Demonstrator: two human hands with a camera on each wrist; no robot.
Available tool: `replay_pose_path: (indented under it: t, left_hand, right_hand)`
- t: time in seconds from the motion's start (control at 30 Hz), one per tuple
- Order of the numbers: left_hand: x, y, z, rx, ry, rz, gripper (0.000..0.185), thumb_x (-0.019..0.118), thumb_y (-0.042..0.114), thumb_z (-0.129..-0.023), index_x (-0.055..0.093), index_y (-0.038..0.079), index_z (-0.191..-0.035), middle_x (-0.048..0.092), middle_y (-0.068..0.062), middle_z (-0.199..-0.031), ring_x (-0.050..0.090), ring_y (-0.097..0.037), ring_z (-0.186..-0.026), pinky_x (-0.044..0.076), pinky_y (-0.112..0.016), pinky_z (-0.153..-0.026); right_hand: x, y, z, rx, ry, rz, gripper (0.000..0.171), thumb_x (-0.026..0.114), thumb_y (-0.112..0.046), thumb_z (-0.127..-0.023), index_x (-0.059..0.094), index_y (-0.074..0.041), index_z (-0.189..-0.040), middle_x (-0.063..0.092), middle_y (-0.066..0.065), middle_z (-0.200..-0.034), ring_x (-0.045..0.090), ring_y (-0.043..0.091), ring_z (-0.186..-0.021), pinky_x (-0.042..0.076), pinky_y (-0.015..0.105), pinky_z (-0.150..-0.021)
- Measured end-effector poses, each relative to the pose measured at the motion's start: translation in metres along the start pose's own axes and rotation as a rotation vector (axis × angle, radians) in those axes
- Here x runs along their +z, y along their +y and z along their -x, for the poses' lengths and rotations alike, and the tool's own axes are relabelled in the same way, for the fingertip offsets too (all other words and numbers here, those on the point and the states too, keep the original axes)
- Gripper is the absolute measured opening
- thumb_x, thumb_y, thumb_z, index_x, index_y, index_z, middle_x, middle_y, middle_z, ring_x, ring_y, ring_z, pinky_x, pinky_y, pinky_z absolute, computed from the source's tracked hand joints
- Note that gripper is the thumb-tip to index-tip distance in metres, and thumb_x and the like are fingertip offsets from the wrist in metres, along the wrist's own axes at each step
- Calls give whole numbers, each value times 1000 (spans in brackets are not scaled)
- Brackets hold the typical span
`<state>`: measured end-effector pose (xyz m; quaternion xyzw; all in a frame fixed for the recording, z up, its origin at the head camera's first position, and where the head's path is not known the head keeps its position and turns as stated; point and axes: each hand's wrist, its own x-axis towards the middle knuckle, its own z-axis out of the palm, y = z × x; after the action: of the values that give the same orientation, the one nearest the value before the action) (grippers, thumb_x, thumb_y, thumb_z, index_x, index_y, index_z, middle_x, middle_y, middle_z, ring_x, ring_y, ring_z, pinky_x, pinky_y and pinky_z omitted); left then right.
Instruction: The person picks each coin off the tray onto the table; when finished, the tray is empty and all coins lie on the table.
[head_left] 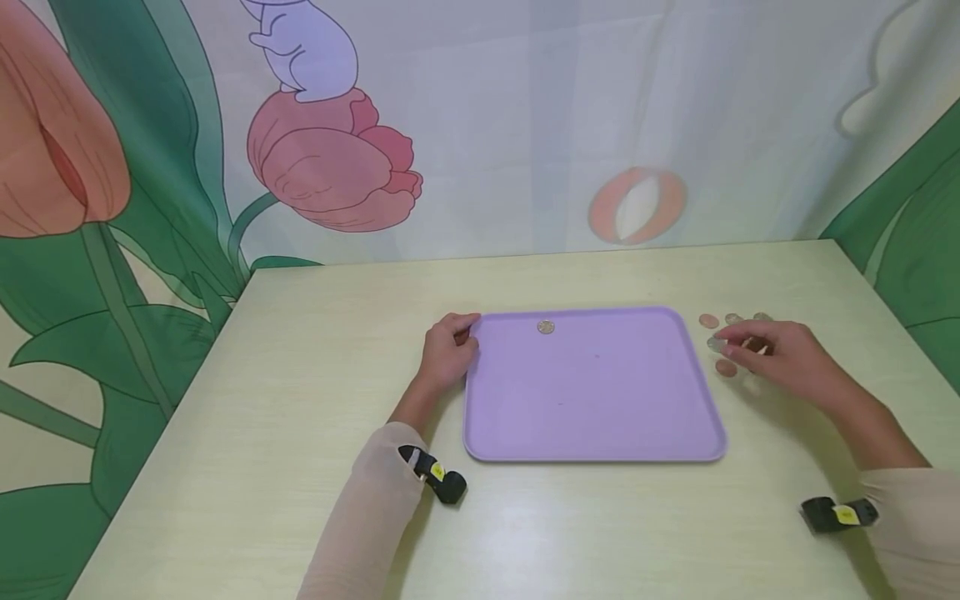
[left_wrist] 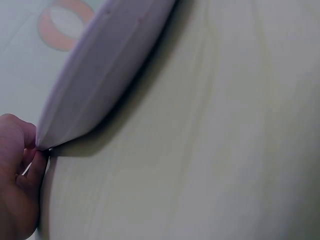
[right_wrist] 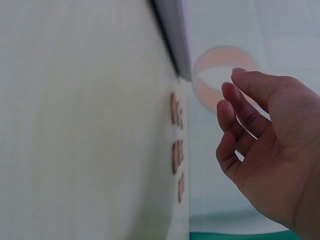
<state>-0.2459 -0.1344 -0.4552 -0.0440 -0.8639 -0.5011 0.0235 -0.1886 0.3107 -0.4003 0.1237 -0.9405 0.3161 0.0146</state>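
A purple tray (head_left: 592,400) lies on the table, with one coin (head_left: 545,327) on it near its far edge. At the tray's far left corner, my left hand (head_left: 447,354) pinches the rim between thumb and fingers; the left wrist view shows this hand (left_wrist: 20,175) at the rim too. My right hand (head_left: 783,358) hovers over loose coins right of the tray, thumb and fingertips by a silvery coin (head_left: 716,343). In the right wrist view, the right hand (right_wrist: 275,135) has bent fingers apart from the thumb, with no coin visible between them. The hand partly hides some coins.
Copper coins (head_left: 726,367) and silvery coins (head_left: 733,318) lie beside the tray's right edge. The pale wooden table (head_left: 585,533) reaches back to a printed curtain (head_left: 487,167) with flowers. Each wrist wears a small black camera (head_left: 448,486).
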Motion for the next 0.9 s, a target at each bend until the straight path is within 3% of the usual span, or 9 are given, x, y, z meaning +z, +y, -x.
replay_pose_path:
  t: [0.17, 0.33, 0.53, 0.9]
  left_hand:
    - [0, 0, 1, -6, 1, 2, 46, 55, -5, -88, 64, -1, -133, 67, -21, -124, 64, -29, -120, 55, -38, -107]
    - [0, 1, 1, -15, -5, 1, 46, 55, -4, -89, 64, -1, -134, 66, -21, -125, 64, -29, -121, 55, -38, -107]
    - [-2, 0, 1, -14, -9, 5, 46, 55, -3, -90, 64, -1, -134, 66, -21, -127, 64, -30, -124, 54, -38, -109]
    - [-1, -1, 0, -12, -5, -9, 45, 55, -3, -90, 65, 0, -134, 65, -21, -127, 64, -30, -122, 55, -39, -107]
  right_hand:
    - [3, -21, -11, -6, -18, -48, 31, 68, -17, -97, 70, -2, -123, 72, 18, -102, 58, 1, -74, 51, 21, -58]
    - [9, -44, -25, 15, -46, -100, 29, 67, -21, -98, 71, -4, -121, 69, 17, -101, 58, 12, -75, 51, 25, -51]
    - [20, -72, -45, -94, -10, -112, 23, 68, -12, -96, 74, -5, -117, 73, 15, -101, 59, 4, -76, 51, 19, -64]
    - [48, -96, -76, -117, -58, -178, 25, 67, -9, -95, 73, 1, -118, 73, 20, -102, 61, 8, -79, 50, 18, -65]
